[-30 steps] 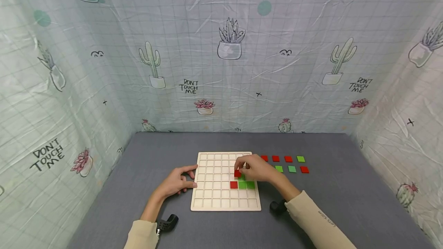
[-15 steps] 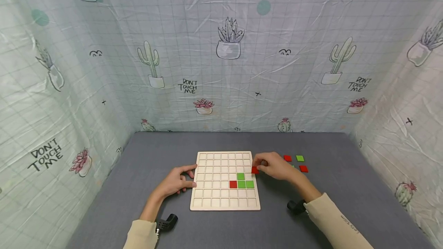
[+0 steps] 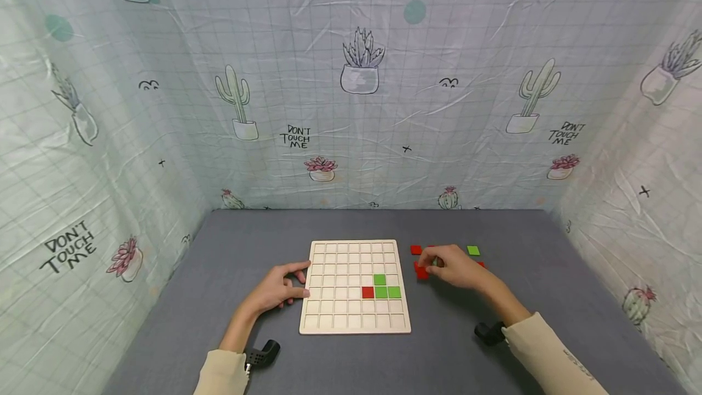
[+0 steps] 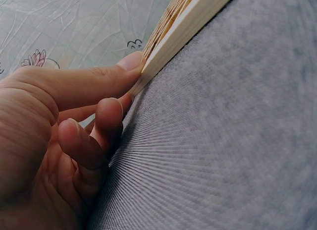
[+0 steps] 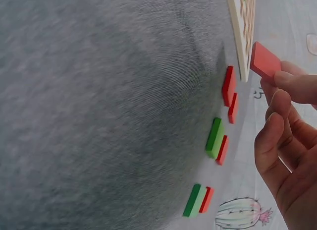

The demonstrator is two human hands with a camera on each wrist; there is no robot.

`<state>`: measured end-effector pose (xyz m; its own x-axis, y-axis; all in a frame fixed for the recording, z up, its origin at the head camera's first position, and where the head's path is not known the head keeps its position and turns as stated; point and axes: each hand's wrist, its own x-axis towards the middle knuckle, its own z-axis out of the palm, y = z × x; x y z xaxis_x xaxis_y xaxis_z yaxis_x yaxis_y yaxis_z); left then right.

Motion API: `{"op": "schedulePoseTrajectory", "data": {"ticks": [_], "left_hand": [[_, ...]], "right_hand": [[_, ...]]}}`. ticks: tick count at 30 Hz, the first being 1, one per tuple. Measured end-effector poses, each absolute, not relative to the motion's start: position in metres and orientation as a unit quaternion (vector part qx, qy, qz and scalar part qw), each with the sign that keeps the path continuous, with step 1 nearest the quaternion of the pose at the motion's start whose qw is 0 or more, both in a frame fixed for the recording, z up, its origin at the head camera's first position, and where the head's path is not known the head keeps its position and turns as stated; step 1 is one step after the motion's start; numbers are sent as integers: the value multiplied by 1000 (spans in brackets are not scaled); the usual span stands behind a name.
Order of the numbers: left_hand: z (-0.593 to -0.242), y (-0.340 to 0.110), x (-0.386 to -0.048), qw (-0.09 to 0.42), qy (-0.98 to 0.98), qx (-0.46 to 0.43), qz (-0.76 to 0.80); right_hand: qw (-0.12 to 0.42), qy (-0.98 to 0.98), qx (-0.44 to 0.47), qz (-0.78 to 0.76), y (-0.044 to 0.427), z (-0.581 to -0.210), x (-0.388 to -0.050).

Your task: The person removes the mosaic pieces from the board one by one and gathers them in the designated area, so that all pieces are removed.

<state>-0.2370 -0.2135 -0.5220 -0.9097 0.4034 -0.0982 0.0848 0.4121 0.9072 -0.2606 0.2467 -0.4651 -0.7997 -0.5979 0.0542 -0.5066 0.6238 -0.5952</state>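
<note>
A light wooden grid board [image 3: 334,269] lies flat on the grey table. My left hand [image 3: 278,286] rests at its left edge, the extended thumb and index finger touching it at two spots; in the left wrist view the thumb [image 4: 106,81] presses the rim while other fingers curl loosely below. Right of the board, my right hand [image 3: 454,267] pinches a red square tile [image 5: 265,62] between thumb and fingers, above the loose tiles. Sitting in the board's cells are a red tile [image 3: 368,292] and 3 green tiles [image 3: 380,280].
Loose red and green tiles lie in two rows right of the board, partly hidden by my right hand; a red tile [image 3: 416,250] and a green tile [image 3: 473,250] show in the far row. A printed cloth [image 3: 406,175] walls the table's back and sides.
My right hand has moved right with the red tile, from over the board to over the loose tiles. The left hand holds its place at the board's edge.
</note>
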Motion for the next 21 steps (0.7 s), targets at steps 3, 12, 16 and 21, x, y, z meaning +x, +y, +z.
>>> {"op": "schedulePoseTrajectory", "data": {"ticks": [3, 12, 16, 21], "left_hand": [[-522, -214, -237, 153, 826, 148, 522], [-522, -213, -237, 152, 827, 144, 522], [-522, -213, -237, 153, 826, 145, 523], [-523, -213, -237, 154, 825, 145, 524]], "right_hand": [[80, 899, -302, -307, 249, -468, -259], [103, 898, -288, -315, 253, -478, -257], [103, 900, -285, -313, 253, -480, -256], [97, 903, -289, -303, 252, -482, -256]]}}
